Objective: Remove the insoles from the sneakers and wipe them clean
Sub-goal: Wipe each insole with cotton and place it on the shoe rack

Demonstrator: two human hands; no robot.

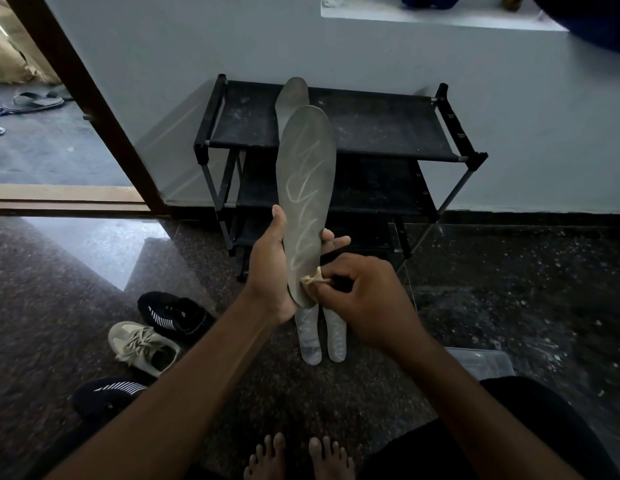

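Note:
My left hand (268, 268) grips a long grey insole (306, 188) by its lower end and holds it upright; pale zigzag streaks run down its face. My right hand (360, 299) pinches a small beige cloth (313, 279) against the insole's lower edge. A second insole (291, 98) lies on the top shelf of the rack behind it. Two more grey insoles (310, 341) (337, 341) lie side by side on the floor below my hands. A beige sneaker (144, 346) and two black striped sneakers (177, 315) (106, 393) sit on the floor at the left.
A black shoe rack (370, 129) stands against the pale wall ahead. An open doorway with a wooden frame (80, 84) is at the left, with sandals (36, 101) beyond it. A clear plastic container (481, 362) sits by my right knee. My bare feet (298, 459) are at the bottom.

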